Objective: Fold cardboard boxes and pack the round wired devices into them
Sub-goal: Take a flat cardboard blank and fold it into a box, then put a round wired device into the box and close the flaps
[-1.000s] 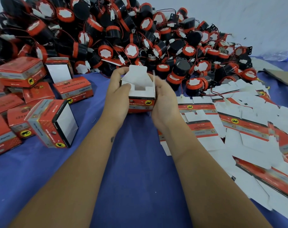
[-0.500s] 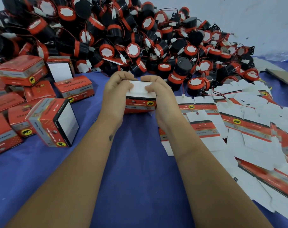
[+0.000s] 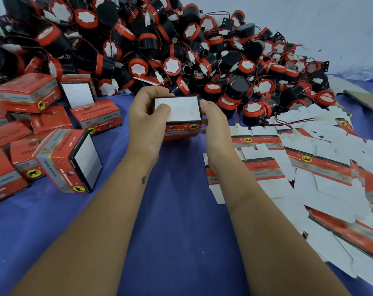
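Observation:
A small red cardboard box (image 3: 182, 117) with its white flap end closed and facing up is held at the middle of the blue cloth. My left hand (image 3: 148, 118) grips its left side, thumb pressed on the white top. My right hand (image 3: 215, 122) grips its right side. Behind it rises a big heap of round black-and-red wired devices (image 3: 172, 52). Flat unfolded box blanks (image 3: 309, 159) lie spread to the right.
Several folded red boxes (image 3: 68, 159) stand and lie at the left, some stacked (image 3: 27, 95). A brown cardboard sheet (image 3: 366, 99) and a plastic bottle (image 3: 364, 72) sit at the far right. Blue cloth (image 3: 177, 221) shows between my forearms.
The box's white top flaps stood open a second ago; both hands pressed them down, and the end is now closed flat. The box has tilted its white face toward me.

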A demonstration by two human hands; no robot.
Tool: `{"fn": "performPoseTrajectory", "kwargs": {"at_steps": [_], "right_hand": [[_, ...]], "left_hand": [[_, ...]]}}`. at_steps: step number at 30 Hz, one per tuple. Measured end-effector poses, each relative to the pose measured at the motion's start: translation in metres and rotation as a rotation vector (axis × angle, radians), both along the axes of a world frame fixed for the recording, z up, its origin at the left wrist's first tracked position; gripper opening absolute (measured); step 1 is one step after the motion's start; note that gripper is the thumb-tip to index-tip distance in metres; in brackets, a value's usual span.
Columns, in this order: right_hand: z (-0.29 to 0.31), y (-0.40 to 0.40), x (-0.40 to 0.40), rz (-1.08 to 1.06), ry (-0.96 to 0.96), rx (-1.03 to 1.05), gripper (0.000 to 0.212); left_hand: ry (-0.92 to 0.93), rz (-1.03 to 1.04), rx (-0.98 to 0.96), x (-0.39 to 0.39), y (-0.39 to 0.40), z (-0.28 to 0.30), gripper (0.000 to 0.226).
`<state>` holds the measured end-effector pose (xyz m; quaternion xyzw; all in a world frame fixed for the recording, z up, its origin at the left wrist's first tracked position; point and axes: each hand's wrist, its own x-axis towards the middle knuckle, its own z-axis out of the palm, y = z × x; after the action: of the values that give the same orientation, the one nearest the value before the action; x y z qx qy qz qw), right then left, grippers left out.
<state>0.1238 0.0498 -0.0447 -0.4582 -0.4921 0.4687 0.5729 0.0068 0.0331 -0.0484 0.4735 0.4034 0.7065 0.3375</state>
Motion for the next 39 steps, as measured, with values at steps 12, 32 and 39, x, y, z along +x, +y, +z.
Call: {"fn": "performPoseTrajectory", "kwargs": {"at_steps": [12,32,39], "right_hand": [[0.007,-0.006,0.011,0.071,0.162,0.263,0.020],[0.001,0.057,0.091,-0.404,-1.173,-0.196,0.074],[-0.013,0.055,0.077,-0.510,-1.078,-0.118,0.045]], "left_hand": [[0.034,-0.289,-0.294,0.001,0.008,-0.012,0.050],[0.035,-0.065,-0.279,0.000,0.028,-0.030,0.041],[0.018,-0.143,-0.326,0.002,0.025,-0.027,0.048]]}}
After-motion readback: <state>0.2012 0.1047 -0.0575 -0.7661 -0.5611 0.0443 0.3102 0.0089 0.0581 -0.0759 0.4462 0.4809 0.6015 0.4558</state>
